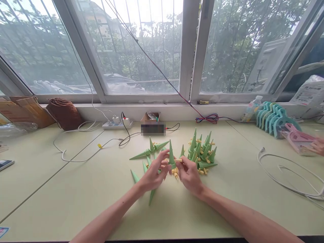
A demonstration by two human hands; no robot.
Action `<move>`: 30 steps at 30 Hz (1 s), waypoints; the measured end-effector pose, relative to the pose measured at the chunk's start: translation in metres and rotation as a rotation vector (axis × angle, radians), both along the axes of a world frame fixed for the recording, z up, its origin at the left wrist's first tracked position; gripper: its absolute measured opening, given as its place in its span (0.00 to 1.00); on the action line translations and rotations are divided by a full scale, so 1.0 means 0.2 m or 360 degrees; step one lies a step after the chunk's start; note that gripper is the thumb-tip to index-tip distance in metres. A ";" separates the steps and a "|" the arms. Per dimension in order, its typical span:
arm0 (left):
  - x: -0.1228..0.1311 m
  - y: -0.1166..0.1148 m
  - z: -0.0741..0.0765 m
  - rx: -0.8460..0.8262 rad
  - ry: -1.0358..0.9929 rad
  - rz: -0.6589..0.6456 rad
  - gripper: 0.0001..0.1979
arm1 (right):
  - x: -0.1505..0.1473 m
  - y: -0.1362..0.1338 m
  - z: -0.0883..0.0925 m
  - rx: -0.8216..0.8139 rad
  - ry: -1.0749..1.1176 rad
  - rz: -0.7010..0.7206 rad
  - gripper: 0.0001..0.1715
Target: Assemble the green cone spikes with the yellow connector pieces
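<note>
My left hand (157, 170) is closed around the base of a green plastic watering spike (171, 153), which stands point up. At the spike's right side, my right hand (190, 175) pinches a small yellow valve (178, 160). Whether the valve sits in the spike's base or only touches it, I cannot tell. Several loose green spikes (140, 155) lie around and partly under my left hand. Beyond my right hand stands a cluster of green spikes (202, 150) with yellow valves in them. More yellow valves (175, 173) lie on the table between my hands.
A power strip (117, 125) with cables and a small open cardboard box (151, 117) are by the window sill. On the right are a coiled white cable (286, 175), teal hangers (273, 118), a bottle (251, 108) and another person's hand (318, 146) beside a pink hanger (298, 138).
</note>
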State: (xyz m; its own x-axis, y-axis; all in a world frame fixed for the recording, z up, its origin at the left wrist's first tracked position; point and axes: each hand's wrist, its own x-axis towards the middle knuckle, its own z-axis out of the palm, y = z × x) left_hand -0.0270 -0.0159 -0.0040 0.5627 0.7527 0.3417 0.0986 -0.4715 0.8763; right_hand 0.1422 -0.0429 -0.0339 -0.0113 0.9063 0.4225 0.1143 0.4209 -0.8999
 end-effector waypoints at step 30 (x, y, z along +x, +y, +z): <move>0.00 0.01 0.01 0.0390 0.0233 0.0267 0.12 | -0.02 -0.03 0.02 -0.0005 -0.0108 -0.0049 0.18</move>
